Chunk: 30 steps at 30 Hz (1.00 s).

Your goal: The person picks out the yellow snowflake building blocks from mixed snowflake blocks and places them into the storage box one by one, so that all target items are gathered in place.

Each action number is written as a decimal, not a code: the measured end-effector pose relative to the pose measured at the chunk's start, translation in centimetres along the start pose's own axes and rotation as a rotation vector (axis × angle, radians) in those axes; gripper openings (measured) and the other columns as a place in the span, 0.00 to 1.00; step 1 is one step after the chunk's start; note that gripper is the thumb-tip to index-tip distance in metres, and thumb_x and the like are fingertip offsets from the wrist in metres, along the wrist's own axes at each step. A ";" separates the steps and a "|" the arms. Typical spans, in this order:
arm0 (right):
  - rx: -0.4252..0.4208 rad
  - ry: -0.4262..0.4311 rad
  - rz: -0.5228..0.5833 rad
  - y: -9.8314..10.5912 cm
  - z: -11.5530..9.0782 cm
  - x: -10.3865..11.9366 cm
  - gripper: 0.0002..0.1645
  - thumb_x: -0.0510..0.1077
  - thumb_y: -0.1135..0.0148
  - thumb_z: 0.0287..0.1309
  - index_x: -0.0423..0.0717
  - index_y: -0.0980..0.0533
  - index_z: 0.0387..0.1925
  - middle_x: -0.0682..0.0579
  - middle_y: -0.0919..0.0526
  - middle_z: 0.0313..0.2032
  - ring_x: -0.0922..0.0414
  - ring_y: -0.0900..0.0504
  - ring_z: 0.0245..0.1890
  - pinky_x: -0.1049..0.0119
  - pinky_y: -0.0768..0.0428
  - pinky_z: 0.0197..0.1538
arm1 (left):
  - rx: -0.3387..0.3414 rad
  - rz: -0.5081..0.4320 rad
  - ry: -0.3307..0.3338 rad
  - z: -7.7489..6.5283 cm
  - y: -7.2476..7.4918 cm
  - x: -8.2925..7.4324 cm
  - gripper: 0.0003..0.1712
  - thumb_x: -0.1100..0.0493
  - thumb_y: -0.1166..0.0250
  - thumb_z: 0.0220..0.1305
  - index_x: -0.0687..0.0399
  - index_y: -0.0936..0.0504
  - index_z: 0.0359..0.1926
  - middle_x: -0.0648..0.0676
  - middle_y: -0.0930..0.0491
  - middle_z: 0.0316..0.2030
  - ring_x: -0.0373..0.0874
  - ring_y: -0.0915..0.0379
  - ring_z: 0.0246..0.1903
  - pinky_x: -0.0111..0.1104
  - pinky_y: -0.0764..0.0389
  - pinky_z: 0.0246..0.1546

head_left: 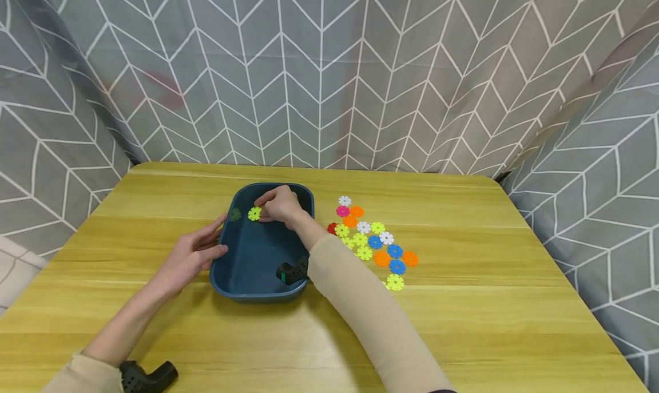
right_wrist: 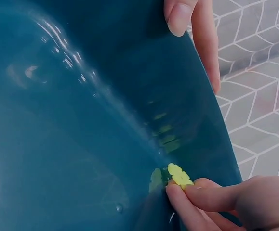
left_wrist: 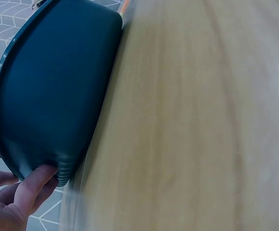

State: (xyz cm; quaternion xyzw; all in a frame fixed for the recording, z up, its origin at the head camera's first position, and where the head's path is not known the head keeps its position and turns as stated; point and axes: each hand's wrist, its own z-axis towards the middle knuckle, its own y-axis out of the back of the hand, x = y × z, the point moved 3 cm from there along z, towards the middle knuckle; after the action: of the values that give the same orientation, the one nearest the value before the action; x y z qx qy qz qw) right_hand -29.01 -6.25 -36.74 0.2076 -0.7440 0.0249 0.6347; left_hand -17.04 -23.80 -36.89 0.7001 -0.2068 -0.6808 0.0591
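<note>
A deep blue plastic basin [head_left: 259,250] stands on the table. My left hand [head_left: 191,257] holds its left side, thumb over the rim and fingers along the outer wall. In the left wrist view, several fingers [left_wrist: 31,188] touch the outside of the basin near a ribbed corner. Inside the basin, my right hand [head_left: 280,205] pinches a yellow-green snowflake disc [head_left: 254,213] between thumb and fingers. Close to the basin's wall, that disc [right_wrist: 179,174] shows its notched edge in the right wrist view, with greenish reflections on the glossy plastic beside it.
Right of the basin lies a loose spread of snowflake discs in yellow-green [head_left: 364,253], blue [head_left: 397,266], orange [head_left: 410,258], white [head_left: 345,201] and pink [head_left: 342,211]. My right forearm [head_left: 370,307] covers part of it. A grey patterned curtain [head_left: 319,78] hangs behind the wooden table [head_left: 489,301].
</note>
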 end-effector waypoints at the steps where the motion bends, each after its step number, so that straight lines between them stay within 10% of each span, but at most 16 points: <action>1: -0.008 0.001 -0.002 0.0 0.0 0.0 0.13 0.26 0.40 0.61 0.32 0.16 0.46 0.40 0.17 0.46 0.47 0.11 0.41 0.61 0.14 0.44 | 0.000 0.000 0.001 0.0 0.0 0.0 0.39 0.61 0.44 0.74 0.51 0.50 0.79 0.74 0.44 0.72 0.68 0.39 0.68 0.29 0.18 0.45; 30: -0.175 0.024 -0.061 0.6 0.3 0.1 0.08 0.28 0.36 0.58 0.34 0.14 0.37 0.44 0.12 0.33 0.50 0.12 0.35 0.66 0.14 0.39 | -0.003 0.021 -0.006 -0.1 0.0 0.1 0.39 0.60 0.43 0.74 0.51 0.50 0.79 0.70 0.44 0.73 0.65 0.39 0.69 0.24 0.20 0.43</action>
State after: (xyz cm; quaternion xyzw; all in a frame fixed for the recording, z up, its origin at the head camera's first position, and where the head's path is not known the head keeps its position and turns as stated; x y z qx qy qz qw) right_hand -29.50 -5.77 -36.57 0.1735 -0.7289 -0.0572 0.6598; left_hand -16.98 -23.86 -36.94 0.6959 -0.2134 -0.6824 0.0665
